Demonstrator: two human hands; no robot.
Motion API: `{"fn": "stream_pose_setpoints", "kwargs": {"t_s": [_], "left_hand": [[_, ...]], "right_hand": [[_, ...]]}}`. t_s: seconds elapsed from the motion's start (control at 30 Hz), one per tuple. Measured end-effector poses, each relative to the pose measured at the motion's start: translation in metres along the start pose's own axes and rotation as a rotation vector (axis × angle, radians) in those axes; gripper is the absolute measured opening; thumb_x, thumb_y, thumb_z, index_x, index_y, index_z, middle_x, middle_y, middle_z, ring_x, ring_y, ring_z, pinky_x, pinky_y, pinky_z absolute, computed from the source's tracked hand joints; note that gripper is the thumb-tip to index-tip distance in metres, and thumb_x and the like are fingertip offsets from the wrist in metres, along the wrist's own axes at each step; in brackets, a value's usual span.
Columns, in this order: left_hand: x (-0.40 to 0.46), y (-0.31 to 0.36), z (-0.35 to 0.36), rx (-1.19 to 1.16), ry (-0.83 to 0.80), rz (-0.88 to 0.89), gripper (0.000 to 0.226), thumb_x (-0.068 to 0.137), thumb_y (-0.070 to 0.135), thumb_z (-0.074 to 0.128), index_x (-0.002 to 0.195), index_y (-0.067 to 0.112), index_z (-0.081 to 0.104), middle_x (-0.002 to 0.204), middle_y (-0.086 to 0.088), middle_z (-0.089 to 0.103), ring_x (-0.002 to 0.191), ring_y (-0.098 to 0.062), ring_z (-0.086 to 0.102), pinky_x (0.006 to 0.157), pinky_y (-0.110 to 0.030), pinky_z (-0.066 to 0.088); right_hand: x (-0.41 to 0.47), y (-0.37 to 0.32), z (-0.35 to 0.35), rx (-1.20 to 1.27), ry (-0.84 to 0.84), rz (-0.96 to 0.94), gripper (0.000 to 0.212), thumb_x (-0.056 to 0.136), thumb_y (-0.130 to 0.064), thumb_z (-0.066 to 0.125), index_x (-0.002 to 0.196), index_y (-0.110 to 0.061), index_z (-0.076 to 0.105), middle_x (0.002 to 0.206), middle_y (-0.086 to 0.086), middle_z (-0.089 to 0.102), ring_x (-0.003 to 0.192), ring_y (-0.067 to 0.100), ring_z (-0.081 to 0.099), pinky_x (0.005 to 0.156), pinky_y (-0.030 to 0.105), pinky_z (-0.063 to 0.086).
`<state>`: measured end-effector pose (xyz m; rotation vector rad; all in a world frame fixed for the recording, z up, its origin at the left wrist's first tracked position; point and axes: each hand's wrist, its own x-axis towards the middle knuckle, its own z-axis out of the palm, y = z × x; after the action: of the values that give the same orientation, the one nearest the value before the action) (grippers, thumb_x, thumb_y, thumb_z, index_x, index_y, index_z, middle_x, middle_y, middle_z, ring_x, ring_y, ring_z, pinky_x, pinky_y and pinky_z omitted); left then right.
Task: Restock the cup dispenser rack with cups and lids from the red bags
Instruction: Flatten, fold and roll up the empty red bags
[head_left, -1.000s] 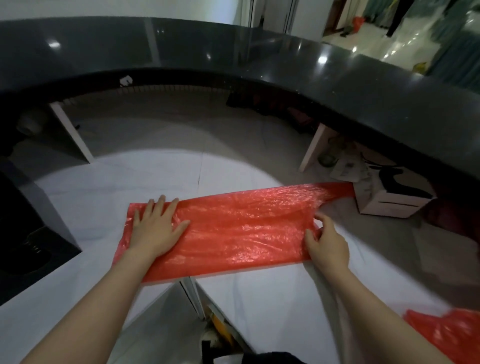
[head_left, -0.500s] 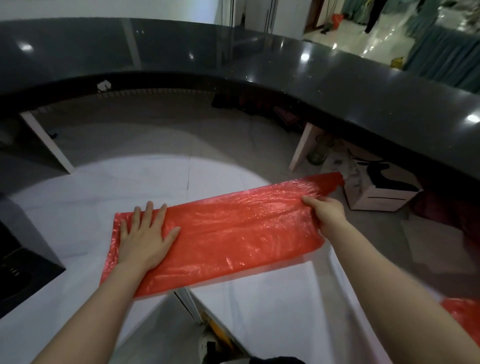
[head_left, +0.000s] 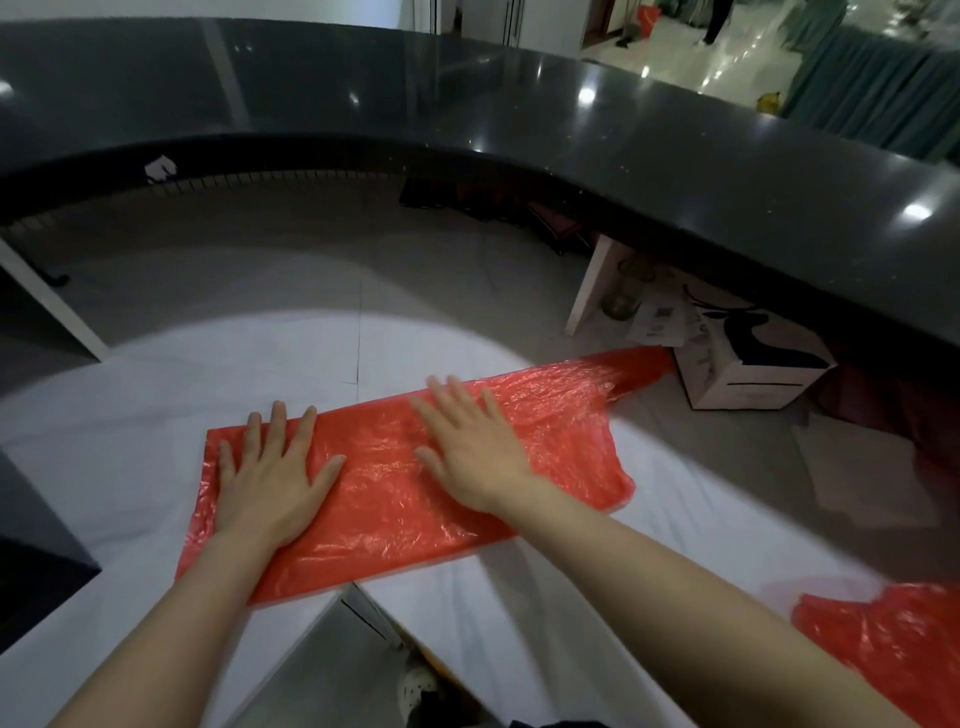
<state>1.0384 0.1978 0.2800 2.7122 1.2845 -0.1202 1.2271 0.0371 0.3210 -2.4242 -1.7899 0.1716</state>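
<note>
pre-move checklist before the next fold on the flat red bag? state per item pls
1. Left hand flat on the red bag, fingers straight: ok.
2. Right hand flat on the bag's middle, not pinching: ok.
3. Bag fully smoothed: not ok, its right end is wrinkled and lifts off the white counter.
4. Bag fully on the counter: not ok, its near edge overhangs the gap and its far right end runs past the edge.
5. Bag empty: cannot tell, though it lies flat.
6. Second red bag clear of the hands: ok, at lower right.

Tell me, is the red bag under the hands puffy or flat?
Flat. The red plastic bag lies spread on the white counter, both hands pressing it.
</note>
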Motion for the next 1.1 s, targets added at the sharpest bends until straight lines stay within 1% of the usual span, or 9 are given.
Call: {"fn": "stream_pose_setpoints", "kwargs": {"t_s": [0.13,0.47,0.63,0.73,0.83,0.9,0.97,1.03,1.1], "left_hand": [[0.0,0.001,-0.001,-0.01,0.004,0.005,0.084,0.078,0.076,0.0,0.151,0.035,-0.003,0.161,-0.002,-0.009,0.147,-0.026,-0.009,0.115,-0.052,-0.005],[0.029,-0.002,-0.004,0.019,-0.021,0.08,0.082,0.078,0.077,-0.002,0.15,0.038,-0.009,0.16,-0.002,-0.012,0.147,-0.023,-0.012,0.117,-0.05,-0.005],[0.052,0.007,-0.005,0.017,-0.011,0.136,0.082,0.077,0.078,-0.002,0.149,0.039,-0.008,0.16,-0.002,-0.012,0.147,-0.022,-0.011,0.117,-0.049,-0.005],[0.058,0.008,-0.005,0.023,-0.021,0.151,0.08,0.079,0.078,0.0,0.149,0.039,-0.009,0.16,-0.002,-0.012,0.147,-0.021,-0.011,0.116,-0.048,-0.006],[0.059,0.01,-0.013,-0.069,0.009,0.193,0.072,0.089,0.068,0.01,0.151,0.035,-0.003,0.161,-0.001,-0.005,0.147,-0.021,-0.005,0.117,-0.046,-0.004],[0.056,0.012,-0.021,-0.362,0.108,0.222,0.061,0.099,0.049,0.027,0.153,0.025,0.011,0.16,-0.004,0.012,0.147,-0.02,0.006,0.117,-0.039,0.004],[0.048,0.007,-0.031,-0.616,0.214,0.194,0.053,0.1,0.03,0.04,0.15,0.019,0.025,0.156,-0.006,0.026,0.143,-0.011,0.013,0.113,-0.027,0.008],[0.04,0.003,-0.04,-0.578,0.315,0.192,0.05,0.099,0.025,0.045,0.147,0.018,0.033,0.154,-0.006,0.032,0.138,-0.004,0.012,0.112,-0.026,0.007],[0.032,0.001,-0.046,-0.441,0.359,0.253,0.053,0.094,0.029,0.045,0.145,0.016,0.037,0.152,-0.006,0.033,0.142,-0.014,0.015,0.115,-0.036,0.003]], "right_hand": [[0.021,-0.019,0.024,-0.015,-0.093,-0.015,0.064,0.096,-0.059,0.022,0.153,-0.031,0.008,0.162,0.0,-0.002,0.148,0.02,-0.008,0.113,0.049,-0.014],[-0.04,0.152,0.004,-0.021,-0.059,0.547,0.07,0.087,-0.074,0.016,0.149,-0.045,0.008,0.162,0.001,0.003,0.148,0.024,-0.001,0.119,0.045,0.0],[-0.048,0.167,0.005,0.021,-0.033,0.678,0.075,0.082,-0.081,0.016,0.149,-0.047,0.004,0.162,0.007,-0.006,0.147,0.025,-0.011,0.118,0.042,-0.005],[-0.049,0.168,0.005,0.056,-0.017,0.749,0.081,0.077,-0.085,0.016,0.148,-0.049,0.003,0.161,0.007,-0.01,0.147,0.027,-0.013,0.117,0.044,0.0],[-0.052,0.169,0.005,0.065,-0.013,0.765,0.08,0.079,-0.084,0.019,0.149,-0.047,0.004,0.161,0.008,-0.005,0.147,0.028,-0.009,0.119,0.046,0.004],[-0.051,0.17,0.002,0.083,-0.019,0.749,0.079,0.083,-0.079,0.027,0.15,-0.043,0.008,0.161,0.009,0.001,0.148,0.028,-0.004,0.119,0.047,0.008],[-0.05,0.164,-0.007,0.127,0.042,0.735,0.078,0.087,-0.07,0.038,0.152,-0.032,0.016,0.16,0.011,0.012,0.147,0.031,0.006,0.117,0.048,0.016],[-0.047,0.147,-0.015,0.051,0.191,0.685,0.073,0.09,-0.06,0.042,0.15,-0.021,0.025,0.154,0.013,0.028,0.142,0.033,0.023,0.114,0.051,0.024],[-0.042,0.116,-0.019,-0.011,0.278,0.574,0.07,0.092,-0.054,0.041,0.15,-0.018,0.025,0.156,0.009,0.027,0.144,0.029,0.019,0.115,0.051,0.015]]}}
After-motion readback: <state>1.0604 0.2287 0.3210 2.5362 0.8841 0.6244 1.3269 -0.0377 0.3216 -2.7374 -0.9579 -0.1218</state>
